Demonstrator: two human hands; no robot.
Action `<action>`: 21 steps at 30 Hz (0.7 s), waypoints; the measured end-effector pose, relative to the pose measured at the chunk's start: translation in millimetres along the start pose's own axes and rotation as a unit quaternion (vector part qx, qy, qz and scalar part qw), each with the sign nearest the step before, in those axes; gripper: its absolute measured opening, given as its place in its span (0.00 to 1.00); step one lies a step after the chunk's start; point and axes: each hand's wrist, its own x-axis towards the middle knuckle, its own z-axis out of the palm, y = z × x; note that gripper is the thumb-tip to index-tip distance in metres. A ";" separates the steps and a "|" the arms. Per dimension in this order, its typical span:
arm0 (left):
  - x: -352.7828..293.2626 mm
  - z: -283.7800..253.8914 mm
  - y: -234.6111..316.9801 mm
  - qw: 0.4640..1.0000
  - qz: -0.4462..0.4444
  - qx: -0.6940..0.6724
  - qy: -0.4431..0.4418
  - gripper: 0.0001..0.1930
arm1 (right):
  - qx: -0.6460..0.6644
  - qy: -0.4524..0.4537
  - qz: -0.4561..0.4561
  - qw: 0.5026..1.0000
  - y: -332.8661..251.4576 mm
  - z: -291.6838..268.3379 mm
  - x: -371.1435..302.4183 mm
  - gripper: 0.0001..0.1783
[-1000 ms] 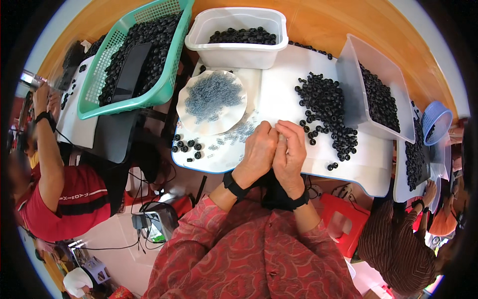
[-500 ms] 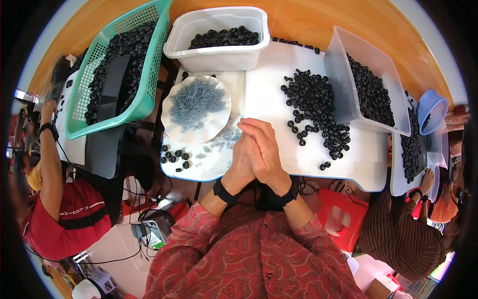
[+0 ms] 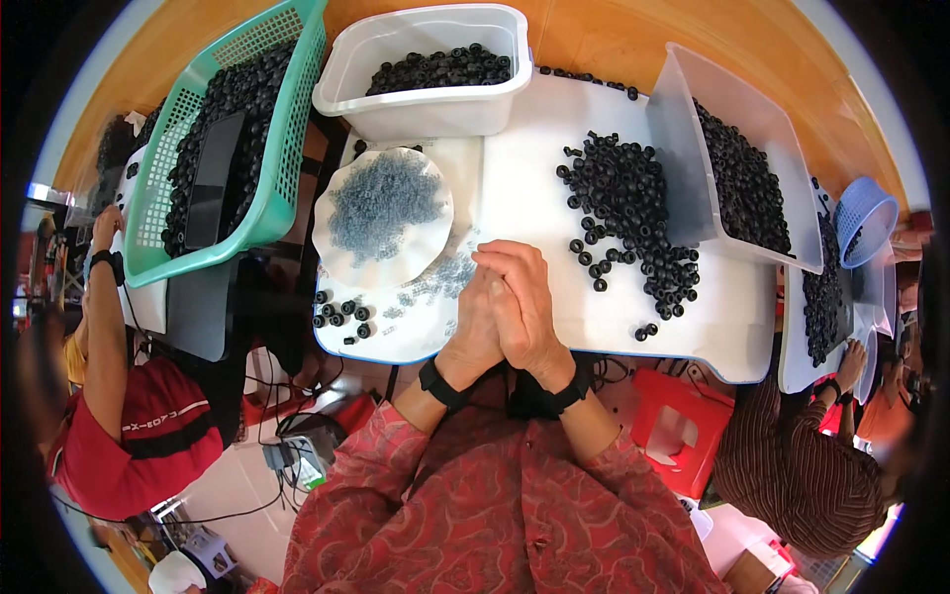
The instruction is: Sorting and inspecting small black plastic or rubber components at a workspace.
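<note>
so, left hand (image 3: 473,322) and right hand (image 3: 524,315) pressed together, can't tell if anything's inside
a careless leftward swing could scatter the loose clear bits (image 3: 441,278) at ten o'clock

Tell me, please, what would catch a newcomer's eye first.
The left hand and right hand, pressed together near the front of the white table, probably come first. Next may be the heap of black parts to their right and the white plate of translucent pieces to their left.

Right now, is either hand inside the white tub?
No, the left hand and right hand are pressed together, well apart from the white tub.
</note>
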 end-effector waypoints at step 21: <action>2.3 -13.5 7.6 0.983 -0.085 -0.148 0.073 0.12 | 0.102 0.172 0.118 0.973 17.8 -15.6 -41.9 0.08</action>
